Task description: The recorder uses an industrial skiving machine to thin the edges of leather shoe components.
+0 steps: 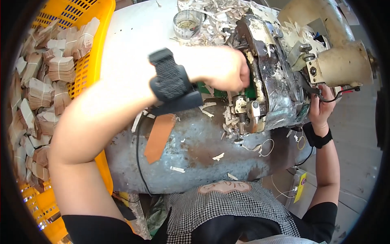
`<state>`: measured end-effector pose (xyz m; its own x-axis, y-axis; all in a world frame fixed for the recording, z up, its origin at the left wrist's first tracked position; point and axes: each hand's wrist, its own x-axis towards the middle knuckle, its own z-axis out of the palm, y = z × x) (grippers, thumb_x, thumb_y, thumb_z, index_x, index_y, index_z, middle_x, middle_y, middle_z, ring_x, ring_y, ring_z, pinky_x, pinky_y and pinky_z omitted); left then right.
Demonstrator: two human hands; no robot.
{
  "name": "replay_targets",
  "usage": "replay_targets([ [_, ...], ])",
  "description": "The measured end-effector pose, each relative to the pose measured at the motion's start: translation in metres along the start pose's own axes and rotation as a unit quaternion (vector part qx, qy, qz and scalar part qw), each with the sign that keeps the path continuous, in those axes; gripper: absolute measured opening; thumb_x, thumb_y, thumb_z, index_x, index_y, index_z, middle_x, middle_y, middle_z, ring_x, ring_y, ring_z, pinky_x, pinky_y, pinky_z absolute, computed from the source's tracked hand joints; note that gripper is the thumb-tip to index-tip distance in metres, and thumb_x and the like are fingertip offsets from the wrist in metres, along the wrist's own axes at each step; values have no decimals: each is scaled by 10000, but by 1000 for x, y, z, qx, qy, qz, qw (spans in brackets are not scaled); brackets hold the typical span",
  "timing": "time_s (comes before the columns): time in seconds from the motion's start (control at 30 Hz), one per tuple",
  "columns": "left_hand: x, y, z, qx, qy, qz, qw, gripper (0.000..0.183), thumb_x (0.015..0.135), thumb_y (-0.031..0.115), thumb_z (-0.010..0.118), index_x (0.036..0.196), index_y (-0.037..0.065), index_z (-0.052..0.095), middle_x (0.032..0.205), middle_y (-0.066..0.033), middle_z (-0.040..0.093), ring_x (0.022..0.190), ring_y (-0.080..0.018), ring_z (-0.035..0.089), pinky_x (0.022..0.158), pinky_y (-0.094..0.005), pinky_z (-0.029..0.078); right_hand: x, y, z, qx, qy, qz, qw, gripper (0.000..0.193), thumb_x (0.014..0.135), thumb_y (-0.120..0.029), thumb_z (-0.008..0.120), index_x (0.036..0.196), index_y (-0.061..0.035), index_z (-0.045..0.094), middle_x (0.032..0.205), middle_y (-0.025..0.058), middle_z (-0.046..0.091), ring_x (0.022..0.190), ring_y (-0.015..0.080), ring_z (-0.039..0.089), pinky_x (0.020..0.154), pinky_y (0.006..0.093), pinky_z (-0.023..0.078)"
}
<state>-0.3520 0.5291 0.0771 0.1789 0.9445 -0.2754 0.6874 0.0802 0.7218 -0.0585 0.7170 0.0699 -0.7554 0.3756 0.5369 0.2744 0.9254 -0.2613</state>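
A worn, grimy machine [280, 73], which looks like a leather skiver, stands in front of me. My left hand [227, 69] reaches across to its left end, fingers curled down over a green part [250, 90]. What those fingertips grip, if anything, is hidden. At the machine's right side, below a curved black lever [341, 95], my right hand [322, 106] is raised with its fingers bent together. Part of it lies behind the machine, so its contents cannot be made out. A brown leather strip [159, 137] with a pointed end lies on the bench nearer to me.
On my left, a yellow plastic basket [106, 24] holds many banded bundles of light-brown pieces [61, 69]. Pale scraps and a tape roll [187, 24] lie beyond my left hand. A black cable [138, 162] runs down the curved bench [195, 162].
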Motion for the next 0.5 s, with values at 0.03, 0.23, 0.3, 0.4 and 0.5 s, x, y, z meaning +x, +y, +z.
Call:
replay_targets([
  [0.03,7,-5,13,-80,-11,-12,997,293,867,233,636,1106,78,704,957,-86,731,902,-193,684,825,-316,530,1,-1,0,8,-9,24,1000,161,840,-46,538,952,62,578,811,117,582,735,205,542,699,298,434],
  [0.23,45,-18,36,-298,-108,-77,945,172,822,208,730,869,42,728,795,-22,701,693,-88,600,635,-247,465,9,-8,6,2,35,-29,999,112,881,-29,578,785,5,532,681,129,520,590,299,502,563,360,397],
  [0.3,70,-45,74,-545,-105,41,831,165,786,28,723,941,-22,698,830,-54,702,746,-88,614,622,-269,480,11,-9,10,3,37,-37,999,103,880,-26,576,789,4,538,677,135,507,597,326,502,558,382,392],
  [0.4,82,-48,69,-252,-105,40,961,305,749,7,688,1044,83,687,951,-89,714,811,-201,665,694,-334,518,10,-4,4,-13,34,-40,999,37,800,-20,590,786,-6,559,701,147,536,627,344,523,564,396,394],
  [0.5,106,-59,67,254,-138,287,913,333,770,138,645,1089,226,681,985,-56,705,887,-284,672,759,-372,538,9,-1,2,-31,59,-65,996,85,708,-33,601,788,-22,576,681,139,513,622,348,515,570,412,400],
])
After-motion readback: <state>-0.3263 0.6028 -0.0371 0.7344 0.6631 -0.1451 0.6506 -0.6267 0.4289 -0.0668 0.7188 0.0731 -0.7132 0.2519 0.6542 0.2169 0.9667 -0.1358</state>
